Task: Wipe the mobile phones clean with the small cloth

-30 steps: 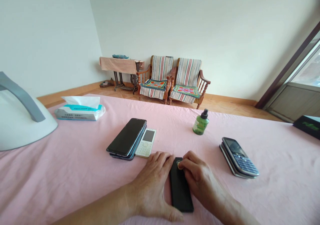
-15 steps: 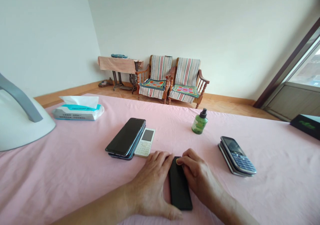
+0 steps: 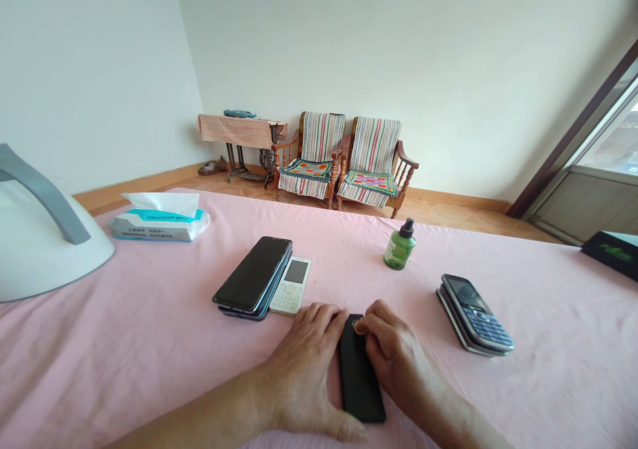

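Note:
A slim black phone [image 3: 361, 382] lies on the pink cloth, with a small round ring, like a camera lens, near its far end. My left hand [image 3: 304, 369] steadies it: the fingertips press its far left edge and the thumb rests by its near end. My right hand [image 3: 393, 346] pinches a small yellowish piece [image 3: 358, 330] against the phone beside the ring. Fingers cover most of that piece, so its kind is unclear. Just beyond my left hand, a white keypad phone [image 3: 290, 289] lies against a stack of dark smartphones [image 3: 254, 273].
To the right lies a stack of keypad phones [image 3: 476, 313]. A green spray bottle [image 3: 399, 244] stands farther back. Tissues [image 3: 158, 218], a white-and-grey appliance [image 3: 50, 250] and a black box [image 3: 613, 253] sit toward the sides of the pink-covered surface [image 3: 164, 343]. Two chairs [image 3: 369, 170] stand beyond.
My right fingers and the yellowish piece have shifted slightly on the phone, and the ring now shows beside them. My left hand keeps its place. The whole view has shifted a little.

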### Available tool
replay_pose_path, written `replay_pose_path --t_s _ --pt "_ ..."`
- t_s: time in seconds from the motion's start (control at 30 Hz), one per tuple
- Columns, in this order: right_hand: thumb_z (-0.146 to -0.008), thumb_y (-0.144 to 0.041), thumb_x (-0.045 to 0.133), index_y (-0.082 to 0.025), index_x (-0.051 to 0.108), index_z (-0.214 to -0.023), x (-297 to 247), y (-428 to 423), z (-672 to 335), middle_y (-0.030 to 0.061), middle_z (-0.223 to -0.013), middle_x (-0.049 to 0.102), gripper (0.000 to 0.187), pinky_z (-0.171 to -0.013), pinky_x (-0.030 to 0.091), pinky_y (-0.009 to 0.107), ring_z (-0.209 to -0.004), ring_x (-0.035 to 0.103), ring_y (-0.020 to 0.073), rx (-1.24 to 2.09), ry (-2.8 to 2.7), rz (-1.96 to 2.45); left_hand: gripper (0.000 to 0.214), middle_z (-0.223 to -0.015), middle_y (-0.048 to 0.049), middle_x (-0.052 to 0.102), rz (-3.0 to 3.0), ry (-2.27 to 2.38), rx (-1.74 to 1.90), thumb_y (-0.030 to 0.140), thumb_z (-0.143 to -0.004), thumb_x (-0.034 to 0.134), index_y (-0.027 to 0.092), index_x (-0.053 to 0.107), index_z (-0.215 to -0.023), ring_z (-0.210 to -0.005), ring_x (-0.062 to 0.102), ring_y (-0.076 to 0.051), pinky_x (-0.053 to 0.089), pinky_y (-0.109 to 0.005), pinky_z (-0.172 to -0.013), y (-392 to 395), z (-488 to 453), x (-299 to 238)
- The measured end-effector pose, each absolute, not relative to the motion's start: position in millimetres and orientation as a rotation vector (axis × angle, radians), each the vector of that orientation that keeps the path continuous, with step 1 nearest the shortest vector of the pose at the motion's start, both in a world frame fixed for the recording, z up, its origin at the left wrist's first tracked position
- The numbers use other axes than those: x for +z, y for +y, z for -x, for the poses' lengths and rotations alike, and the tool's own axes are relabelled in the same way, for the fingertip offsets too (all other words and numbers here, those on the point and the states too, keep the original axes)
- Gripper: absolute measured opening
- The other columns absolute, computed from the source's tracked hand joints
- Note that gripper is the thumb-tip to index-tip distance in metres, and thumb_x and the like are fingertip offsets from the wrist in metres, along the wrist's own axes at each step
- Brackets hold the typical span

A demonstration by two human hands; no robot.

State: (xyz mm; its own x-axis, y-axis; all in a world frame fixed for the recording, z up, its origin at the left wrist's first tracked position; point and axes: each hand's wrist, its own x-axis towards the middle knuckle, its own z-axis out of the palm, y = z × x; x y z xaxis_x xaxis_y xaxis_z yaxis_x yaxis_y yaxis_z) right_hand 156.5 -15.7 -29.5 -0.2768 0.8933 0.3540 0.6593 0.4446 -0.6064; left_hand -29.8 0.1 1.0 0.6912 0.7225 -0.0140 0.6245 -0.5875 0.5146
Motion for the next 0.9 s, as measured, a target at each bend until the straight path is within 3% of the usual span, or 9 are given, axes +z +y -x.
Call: replay_pose_path --t_s 0.9 --pt "-0.079 0.001 0.041 -0.017 0.057 -0.079 -35.1 -13.1 -158.7 0.0021 -0.079 0.052 0.024 -0.062 0.043 0.025 -0.069 0.055 0.0141 0.337 -1.914 1.375 0.114 -0.137 -0.0203 0.037 -2.421 1.038 0.205 0.063 -0.051 0.073 0.007 0.031 -0.141 -0.126 0.030 -0.041 0.016 -0.057 -0.110 1.4 30.0 1.5"
